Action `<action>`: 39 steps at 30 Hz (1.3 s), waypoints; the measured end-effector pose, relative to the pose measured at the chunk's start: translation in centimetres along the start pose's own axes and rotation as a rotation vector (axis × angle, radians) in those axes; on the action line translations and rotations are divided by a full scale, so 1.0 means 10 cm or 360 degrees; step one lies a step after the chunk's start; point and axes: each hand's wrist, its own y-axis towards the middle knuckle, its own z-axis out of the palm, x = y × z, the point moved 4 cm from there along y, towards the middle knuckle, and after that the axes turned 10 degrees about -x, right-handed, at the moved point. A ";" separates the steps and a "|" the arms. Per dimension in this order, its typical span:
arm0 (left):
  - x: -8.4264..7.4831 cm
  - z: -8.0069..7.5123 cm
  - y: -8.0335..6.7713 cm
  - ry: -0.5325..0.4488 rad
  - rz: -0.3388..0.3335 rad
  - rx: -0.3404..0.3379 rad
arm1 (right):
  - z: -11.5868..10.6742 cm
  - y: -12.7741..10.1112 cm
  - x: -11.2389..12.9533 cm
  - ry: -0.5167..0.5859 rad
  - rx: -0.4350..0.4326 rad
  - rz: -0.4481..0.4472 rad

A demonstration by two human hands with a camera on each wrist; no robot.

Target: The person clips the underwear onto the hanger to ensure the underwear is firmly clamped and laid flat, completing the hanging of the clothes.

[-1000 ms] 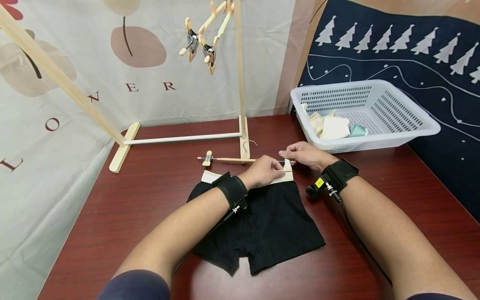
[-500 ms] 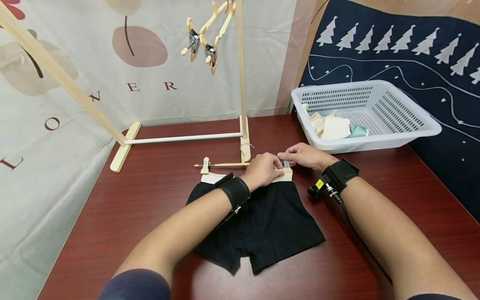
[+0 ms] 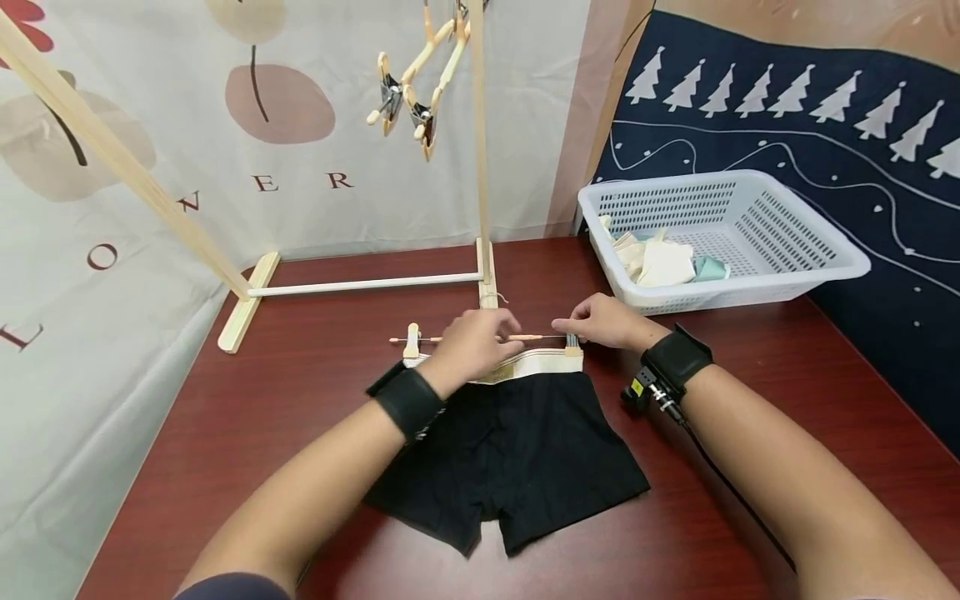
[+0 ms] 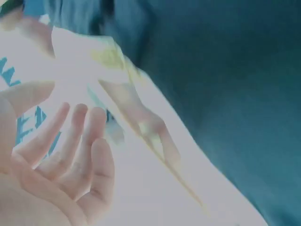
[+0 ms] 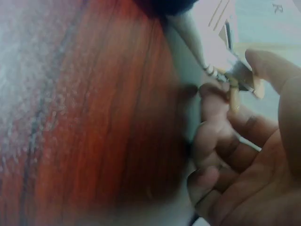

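Left hand [image 3: 472,342] is let go, fingers loose. Right hand [image 3: 609,321] is at its 3 o'clock, tbh can't tell if it's pinching anything. Clock centre = left hand: red-brown counter [image 3: 645,550] underneath, wooden rack [image 3: 367,284] at 10, pale basket [image 3: 750,292] at 2, black shorts [image 3: 555,450] lying flat at 5. Hanger [image 3: 528,337] runs 9 to 3, left clip [image 3: 412,343] and right clip [image 3: 573,352] on the shorts' waistband [image 3: 542,363].
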 end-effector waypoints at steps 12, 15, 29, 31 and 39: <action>1.02 -0.65 -0.48 0.0232 -0.0384 -0.0091 | -0.03 -0.05 0.44 -0.0580 -0.0305 -0.0179; 1.11 -0.65 -0.53 0.0319 -0.0423 -0.0018 | 0.00 -0.03 0.70 -0.0531 -0.0485 -0.0359; 1.22 -0.59 -0.56 0.0370 -0.0391 0.0158 | 0.95 0.42 1.78 -0.0516 0.0168 -0.0687; 1.24 -0.59 -0.56 0.0354 -0.0399 0.0164 | 1.04 0.48 1.80 -0.0494 0.0194 -0.0704; 1.29 -0.62 -0.56 0.0226 -0.0324 0.0169 | 1.08 0.63 1.79 -0.0191 0.0209 -0.0665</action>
